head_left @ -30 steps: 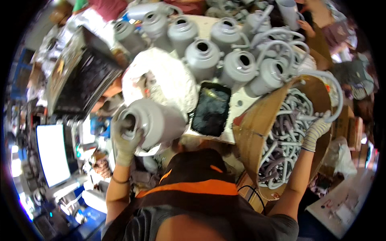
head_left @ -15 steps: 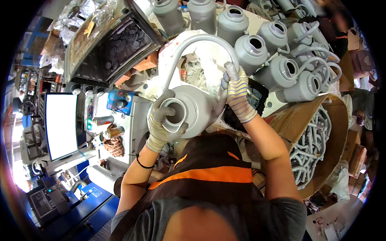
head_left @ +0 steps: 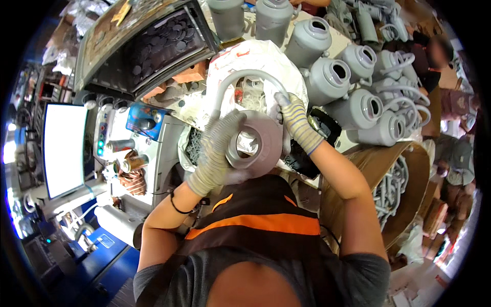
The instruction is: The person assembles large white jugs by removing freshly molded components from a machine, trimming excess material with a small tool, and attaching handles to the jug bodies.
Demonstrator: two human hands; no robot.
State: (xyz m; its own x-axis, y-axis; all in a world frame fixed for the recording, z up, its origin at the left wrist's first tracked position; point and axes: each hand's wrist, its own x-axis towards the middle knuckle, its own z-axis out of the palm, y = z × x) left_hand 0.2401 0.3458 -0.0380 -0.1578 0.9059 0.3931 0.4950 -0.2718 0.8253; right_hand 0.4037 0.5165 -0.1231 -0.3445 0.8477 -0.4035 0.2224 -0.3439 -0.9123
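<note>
I hold up a grey plastic canister (head_left: 271, 134) with a wide round mouth and a long curved grey handle (head_left: 249, 73). Pale brightness shows through the mouth. My right hand (head_left: 298, 123), in a striped knitted glove, is closed on the handle's right end beside the canister. My left hand (head_left: 217, 151), gloved alike, lies along the canister's left side near the mouth; motion smears its fingers, so their grip is unclear. Behind the canister, a white plastic bag (head_left: 286, 64) stands open with translucent pieces inside.
Several similar grey canisters (head_left: 327, 79) stand at the back right. A cardboard drum (head_left: 353, 171) with grey tubular handles stands right. A box (head_left: 204, 51) of dark discs sits back left, a bright screen (head_left: 65, 148) at left. Another person (head_left: 434, 56) is at far right.
The canister has turned, its mouth moving right. My left hand has shifted from gripping the mouth's rim to the canister's left side. My right hand keeps hold of the handle's end.
</note>
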